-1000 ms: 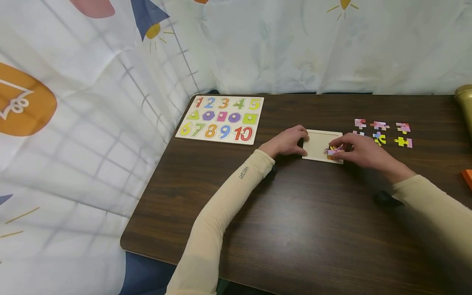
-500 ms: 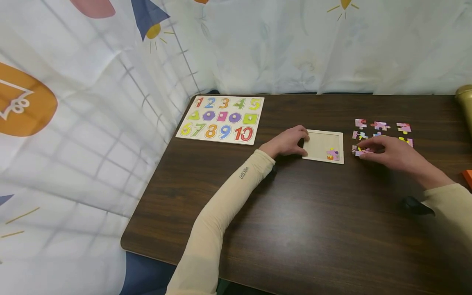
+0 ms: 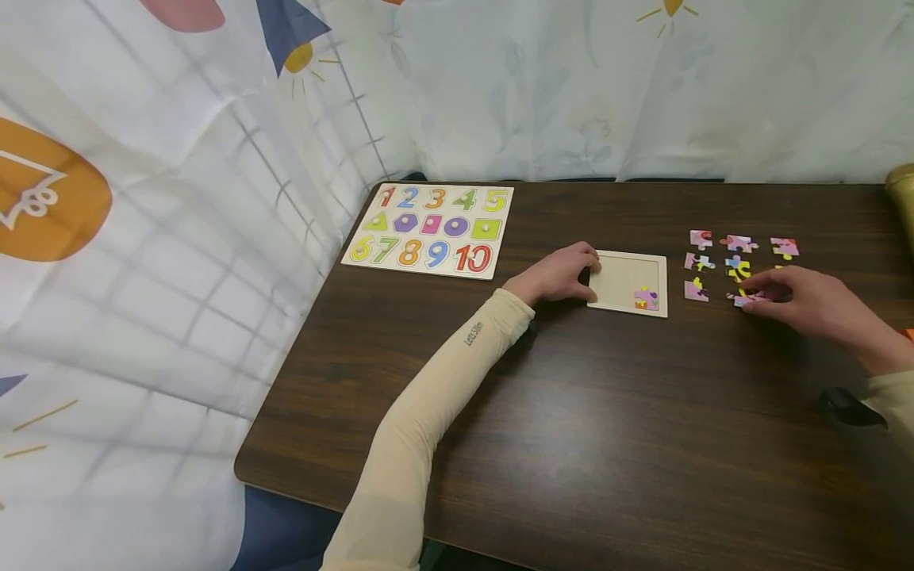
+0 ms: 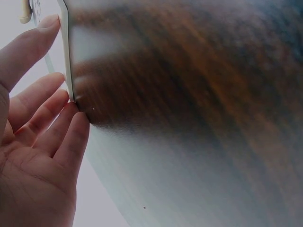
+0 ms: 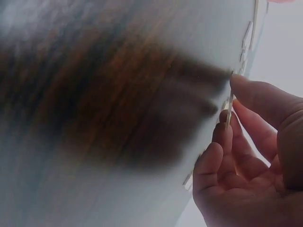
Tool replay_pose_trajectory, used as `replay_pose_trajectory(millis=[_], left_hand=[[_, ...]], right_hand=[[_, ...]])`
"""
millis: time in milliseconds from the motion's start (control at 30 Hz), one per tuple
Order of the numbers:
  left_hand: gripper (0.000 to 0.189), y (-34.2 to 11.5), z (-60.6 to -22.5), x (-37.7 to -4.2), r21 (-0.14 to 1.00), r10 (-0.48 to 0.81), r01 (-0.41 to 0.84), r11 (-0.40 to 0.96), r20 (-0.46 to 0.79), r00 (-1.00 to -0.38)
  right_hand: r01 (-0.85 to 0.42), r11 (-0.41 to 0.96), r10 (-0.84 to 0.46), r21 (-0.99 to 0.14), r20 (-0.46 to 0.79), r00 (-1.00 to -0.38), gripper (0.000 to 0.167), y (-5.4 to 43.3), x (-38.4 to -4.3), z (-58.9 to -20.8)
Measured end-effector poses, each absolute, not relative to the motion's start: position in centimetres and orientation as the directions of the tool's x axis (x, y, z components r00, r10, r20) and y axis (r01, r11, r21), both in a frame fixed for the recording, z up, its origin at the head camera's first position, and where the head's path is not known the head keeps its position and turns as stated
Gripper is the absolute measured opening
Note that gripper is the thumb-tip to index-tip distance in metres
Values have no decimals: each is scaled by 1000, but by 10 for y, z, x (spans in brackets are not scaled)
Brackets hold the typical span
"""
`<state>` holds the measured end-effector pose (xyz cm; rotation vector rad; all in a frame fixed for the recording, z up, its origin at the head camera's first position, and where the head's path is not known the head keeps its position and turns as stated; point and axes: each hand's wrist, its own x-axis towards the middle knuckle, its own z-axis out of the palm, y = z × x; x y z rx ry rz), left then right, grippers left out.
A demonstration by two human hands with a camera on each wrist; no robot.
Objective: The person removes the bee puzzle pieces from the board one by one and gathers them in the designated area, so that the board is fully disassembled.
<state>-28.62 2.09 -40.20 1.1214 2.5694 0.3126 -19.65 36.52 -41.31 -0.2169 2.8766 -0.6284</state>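
In the head view my left hand (image 3: pixel 555 275) holds the left side of a shallow wooden puzzle tray (image 3: pixel 614 281), thumb at the near corner and fingers at the far one. A pink jigsaw piece (image 3: pixel 646 299) lies in the tray's near right corner. To the right of the tray, my right hand (image 3: pixel 807 305) pinches another jigsaw piece (image 3: pixel 748 300) between thumb and fingers. The right wrist view shows this piece (image 5: pixel 229 111) edge-on, low over the table. Left of it lies a pink and yellow piece (image 3: pixel 696 290).
Several loose jigsaw pieces (image 3: pixel 739 243) lie in rows at the back right, some partly behind the right hand. A number and shape board (image 3: pixel 428 231) lies at the back left. The table (image 3: pixel 557 428) meets curtains (image 3: pixel 514 95) behind and on the left.
My right hand has left the tray, leaving a piece in its near right corner. It has moved right past one loose piece to another. The left hand has stayed put.
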Motion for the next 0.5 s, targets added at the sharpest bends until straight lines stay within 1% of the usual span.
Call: replay_pose_trajectory(millis=[300, 500], left_hand=[[49, 22, -401, -286, 325, 740, 669, 669, -204, -641], [49, 22, -401, -286, 325, 744, 673, 664, -199, -638]], right_hand=[[-163, 903, -230, -397, -127, -965, 43, 365, -199, -416], [-138, 897, -219, -421, -151, -964, 47, 364, -200, -416]])
